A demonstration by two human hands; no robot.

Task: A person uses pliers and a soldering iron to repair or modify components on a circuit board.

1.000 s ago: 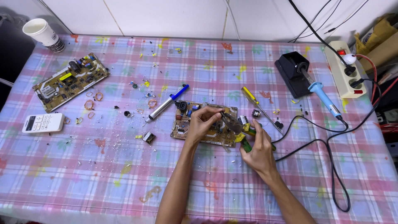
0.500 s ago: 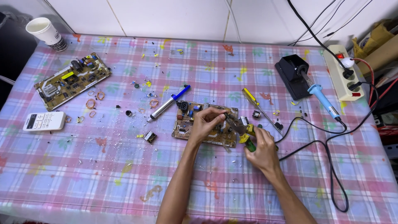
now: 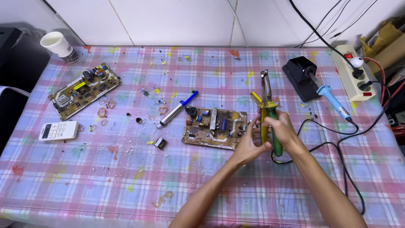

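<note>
1. Hands meet on pliers (image 3: pixel 267 110) w/ green and yellow handles, held up above the table (image 3: pixel 126 181) just right of the circuit board (image 3: pixel 214 128).
2. Right hand (image 3: pixel 283 131) wrapped tight around the green handle; left hand (image 3: pixel 249 144) pinches the yellow handle, fingers closed on it.
3. Pliers' long axis runs approx. upright in view: metal nose points away from the person, toward the wall; handles point back at the wrists.
4. Handles spread in a narrow V; nose tips look together, but too small to be sure.
5. Lower ends of both handles hidden behind fingers; anything in the nose can't be made out.
6. Further out: blue-tipped solder sucker (image 3: pixel 176 109) left of the board, soldering iron (image 3: pixel 331 98) w/ blue grip on its black stand (image 3: pixel 298 76) to the right, black cable (image 3: pixel 337 147) looping under the right forearm.
7. Far left: second board (image 3: pixel 84 90), white remote (image 3: pixel 58 130), paper cup (image 3: pixel 59 46).
</note>
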